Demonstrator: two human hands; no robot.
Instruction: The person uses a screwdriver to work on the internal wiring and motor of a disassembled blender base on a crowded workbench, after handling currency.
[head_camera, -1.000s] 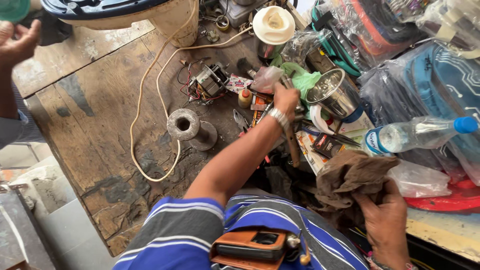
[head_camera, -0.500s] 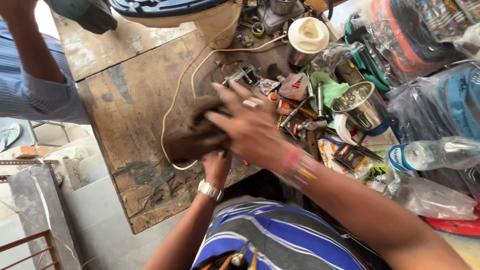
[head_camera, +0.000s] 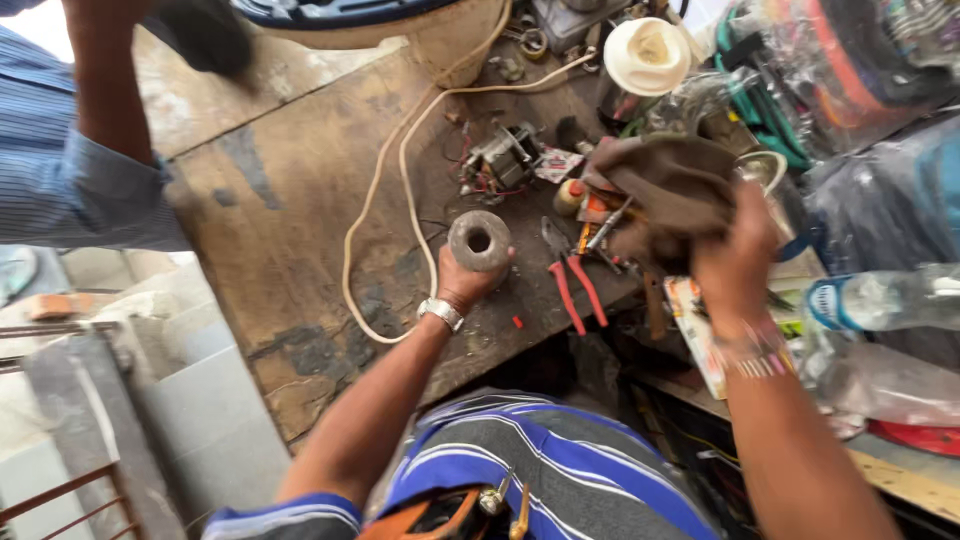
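Head | left hand (head_camera: 462, 282) grips metal ring (head_camera: 480, 240) (above fingers) | right hand (head_camera: 735, 262) clutches brown rag (head_camera: 670, 190)

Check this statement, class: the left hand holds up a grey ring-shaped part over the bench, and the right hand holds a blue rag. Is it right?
One detail is wrong: the rag in the right hand is brown, not blue. The rest stands: the left hand holds up the grey ring-shaped part over the bench. The head view shows it.
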